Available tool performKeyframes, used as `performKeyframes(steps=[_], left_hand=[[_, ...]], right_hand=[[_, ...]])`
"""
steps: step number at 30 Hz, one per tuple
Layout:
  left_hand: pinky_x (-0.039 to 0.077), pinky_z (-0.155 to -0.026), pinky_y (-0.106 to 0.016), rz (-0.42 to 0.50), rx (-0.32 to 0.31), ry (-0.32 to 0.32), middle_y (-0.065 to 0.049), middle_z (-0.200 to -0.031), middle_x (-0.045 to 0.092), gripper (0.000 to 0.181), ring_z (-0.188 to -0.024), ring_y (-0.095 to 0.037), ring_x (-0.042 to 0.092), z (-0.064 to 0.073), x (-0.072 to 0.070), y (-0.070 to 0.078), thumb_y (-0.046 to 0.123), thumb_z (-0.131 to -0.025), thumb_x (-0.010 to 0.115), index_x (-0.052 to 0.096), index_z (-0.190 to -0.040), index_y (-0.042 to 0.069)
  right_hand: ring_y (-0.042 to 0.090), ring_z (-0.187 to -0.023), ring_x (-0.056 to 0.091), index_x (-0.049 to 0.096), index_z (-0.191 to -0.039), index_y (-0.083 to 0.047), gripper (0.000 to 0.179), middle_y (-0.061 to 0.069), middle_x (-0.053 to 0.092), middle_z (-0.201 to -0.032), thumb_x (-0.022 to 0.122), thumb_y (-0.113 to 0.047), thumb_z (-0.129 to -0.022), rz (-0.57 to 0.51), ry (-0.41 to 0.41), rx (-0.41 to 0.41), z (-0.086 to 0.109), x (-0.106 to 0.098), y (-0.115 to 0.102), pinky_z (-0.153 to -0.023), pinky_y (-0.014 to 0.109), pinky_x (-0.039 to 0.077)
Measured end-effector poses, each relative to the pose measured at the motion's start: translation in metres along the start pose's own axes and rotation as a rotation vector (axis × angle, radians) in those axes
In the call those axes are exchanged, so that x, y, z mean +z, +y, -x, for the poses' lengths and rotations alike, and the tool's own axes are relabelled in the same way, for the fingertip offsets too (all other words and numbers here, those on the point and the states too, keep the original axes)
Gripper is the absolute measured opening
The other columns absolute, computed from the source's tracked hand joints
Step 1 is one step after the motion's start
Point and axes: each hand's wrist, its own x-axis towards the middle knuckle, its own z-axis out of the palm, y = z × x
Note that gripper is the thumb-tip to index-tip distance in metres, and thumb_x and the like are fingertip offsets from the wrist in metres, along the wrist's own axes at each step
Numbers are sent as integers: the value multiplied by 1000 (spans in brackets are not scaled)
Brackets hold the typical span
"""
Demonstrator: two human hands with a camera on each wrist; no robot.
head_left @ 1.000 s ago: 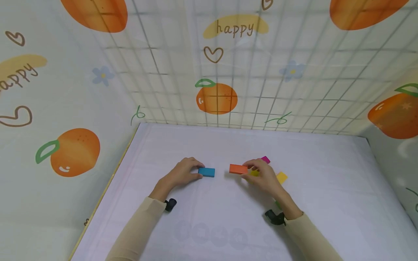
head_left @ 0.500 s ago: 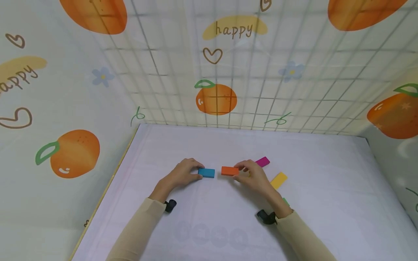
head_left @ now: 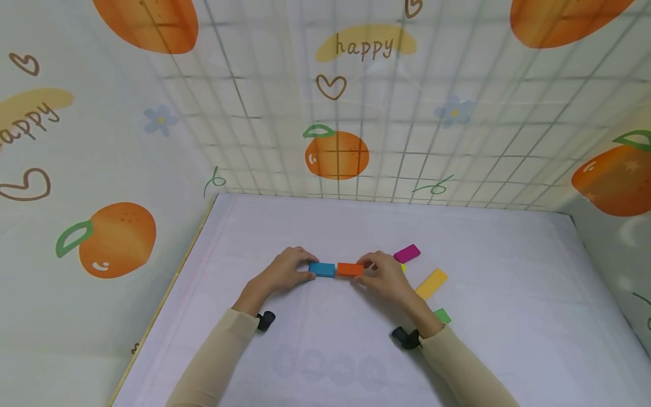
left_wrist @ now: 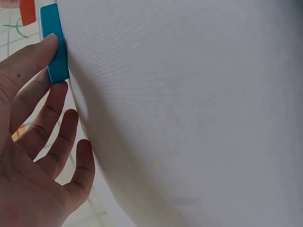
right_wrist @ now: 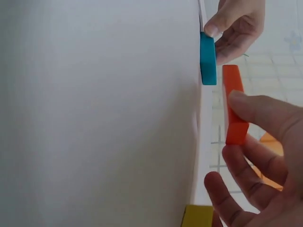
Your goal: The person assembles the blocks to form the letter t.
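Observation:
A blue rectangular block point(head_left: 322, 270) lies on the white table, its left end pinched between thumb and fingers of my left hand point(head_left: 286, 271). Just to its right, my right hand point(head_left: 389, 278) pinches an orange block point(head_left: 350, 270) by its right end. A narrow gap parts the two blocks in the head view. In the right wrist view the orange block point(right_wrist: 235, 104) appears slightly raised above the level of the blue block point(right_wrist: 208, 59). The left wrist view shows my left thumb on the blue block's point(left_wrist: 54, 45) side, with the other fingers loosely bent.
Right of my right hand lie a magenta block point(head_left: 407, 253), an amber block point(head_left: 432, 283) and a green block point(head_left: 442, 316) partly behind the wrist. A yellow block point(head_left: 403, 267) is mostly hidden by the hand. A patterned curtain point(head_left: 376, 113) stands behind the table.
My right hand has carried the orange block left and slightly down toward the blue block, narrowing the gap. More of the magenta, amber and green blocks shows. The left hand stays put.

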Motion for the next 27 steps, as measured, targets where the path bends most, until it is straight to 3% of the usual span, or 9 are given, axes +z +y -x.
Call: performKeyframes(steps=[12, 27], left_hand=[[41, -101, -45, -4, 3, 0, 2, -120, 63, 35, -118, -22, 52, -1, 3, -3, 26, -89, 79, 72, -122, 18], [42, -100, -44, -10, 5, -9, 4, -118, 63, 35, -116, -21, 52, -3, 1, -4, 27, -89, 79, 72, -122, 19]], right_hand=[[17, -82, 54, 74, -105, -15, 29, -2, 63, -92, 86, -23, -80, 151, -22, 80, -4, 8, -10, -73, 37, 43], [18, -82, 52, 74, -105, -17, 27, -3, 62, -92, 83, -24, -81, 208, -41, 119, -7, 11, -12, -73, 39, 36]])
